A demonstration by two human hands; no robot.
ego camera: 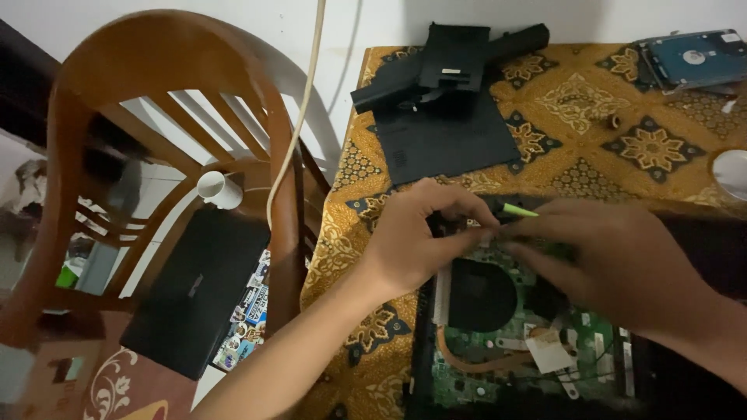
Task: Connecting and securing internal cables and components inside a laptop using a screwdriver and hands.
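An opened laptop (498, 342) lies on the table with its green circuit board, black round fan (478, 295) and copper heat pipe exposed. My left hand (424, 237) rests at the laptop's far left corner, fingers pinched on a small part I cannot make out. My right hand (622, 260) reaches across the board and holds a thin tool with a yellow-green tip (517, 210), which points left toward my left fingertips. The part under the fingertips is hidden.
Black cover panels and a long battery (447, 85) lie at the back of the gold-patterned tablecloth (576, 101). A hard drive (692, 58) sits far right. A wooden chair (156, 155) at left holds a closed black laptop (194, 288) and a white cup (220, 189).
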